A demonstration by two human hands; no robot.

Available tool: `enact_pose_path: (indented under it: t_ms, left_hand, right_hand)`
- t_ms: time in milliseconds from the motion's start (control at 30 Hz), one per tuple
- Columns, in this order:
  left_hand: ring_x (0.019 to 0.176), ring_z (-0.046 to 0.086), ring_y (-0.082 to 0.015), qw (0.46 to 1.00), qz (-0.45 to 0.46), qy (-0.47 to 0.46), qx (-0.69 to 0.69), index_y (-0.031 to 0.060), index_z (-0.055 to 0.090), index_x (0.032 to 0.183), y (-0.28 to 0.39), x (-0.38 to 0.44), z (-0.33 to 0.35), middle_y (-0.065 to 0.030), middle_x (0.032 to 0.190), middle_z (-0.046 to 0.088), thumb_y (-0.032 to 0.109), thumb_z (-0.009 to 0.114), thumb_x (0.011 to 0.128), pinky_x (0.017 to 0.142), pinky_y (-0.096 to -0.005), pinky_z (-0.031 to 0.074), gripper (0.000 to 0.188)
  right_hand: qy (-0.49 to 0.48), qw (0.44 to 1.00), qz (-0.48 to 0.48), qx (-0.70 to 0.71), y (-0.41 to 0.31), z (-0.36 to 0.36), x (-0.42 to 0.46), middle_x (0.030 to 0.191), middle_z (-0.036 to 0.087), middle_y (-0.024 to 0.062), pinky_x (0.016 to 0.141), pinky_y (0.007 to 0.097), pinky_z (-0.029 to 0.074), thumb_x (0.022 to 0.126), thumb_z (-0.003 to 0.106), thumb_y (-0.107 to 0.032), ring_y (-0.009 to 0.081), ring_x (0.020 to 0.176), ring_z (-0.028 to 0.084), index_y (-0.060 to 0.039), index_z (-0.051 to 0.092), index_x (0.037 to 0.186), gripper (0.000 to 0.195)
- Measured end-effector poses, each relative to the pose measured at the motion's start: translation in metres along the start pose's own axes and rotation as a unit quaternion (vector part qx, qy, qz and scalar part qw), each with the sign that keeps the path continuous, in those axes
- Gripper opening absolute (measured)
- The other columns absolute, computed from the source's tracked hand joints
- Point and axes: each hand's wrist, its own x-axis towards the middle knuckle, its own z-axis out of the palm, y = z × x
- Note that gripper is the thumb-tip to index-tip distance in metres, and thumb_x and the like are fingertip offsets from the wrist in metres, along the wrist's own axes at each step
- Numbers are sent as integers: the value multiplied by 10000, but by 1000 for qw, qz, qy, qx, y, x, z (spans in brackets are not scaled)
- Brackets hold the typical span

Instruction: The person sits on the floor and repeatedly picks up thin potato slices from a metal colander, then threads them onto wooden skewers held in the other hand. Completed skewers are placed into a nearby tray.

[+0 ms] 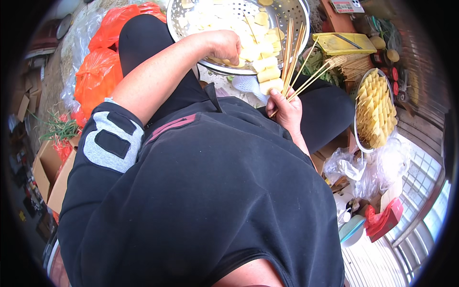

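Note:
A perforated metal colander (173,21) in front of me holds many pale yellow slices, apparently potato. My left hand (224,46) reaches over its near rim, fingertips pinched on a potato slice (233,64). At the colander's right side, my right hand (287,107) grips a fanned bundle of thin bamboo skewers (289,57). The same hand holds a loaded skewer whose threaded potato slices (269,74) run up and left over the rim, with its bare tip above the slices in the colander. The thumb rests against the lowest slice.
To the right, a metal-rimmed container (355,123) holds many loaded skewers (376,107). A yellow slicer (344,43) lies beyond loose bamboo skewers (353,66). Orange plastic bags (98,82), spring onions (61,125) and a cardboard box (46,168) stand left; clear plastic bags (369,172) lie right.

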Motion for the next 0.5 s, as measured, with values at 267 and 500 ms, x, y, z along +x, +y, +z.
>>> enact_pose_path:
  t_ms: [267, 500]
  left_hand:
    - [738, 637, -211, 994, 0, -18, 107, 32, 689, 912, 3, -9, -13, -106, 810, 680, 161, 736, 684, 681, -337, 502, 265]
    - [698, 603, -205, 998, 21, -13, 53, 27, 635, 829, -8, -6, -11, -81, 749, 642, 138, 723, 674, 654, -332, 479, 210]
  right_hand:
    - [10, 1000, 7, -1, -1, 2, -1, 606, 564, 9, 402, 185, 397, 859, 642, -90, 68, 453, 508, -42, 565, 936, 119]
    - [6, 1000, 6, 2, 1, 0, 0, 609, 570, 8, 402, 184, 393, 856, 648, -93, 68, 453, 509, -43, 567, 937, 124]
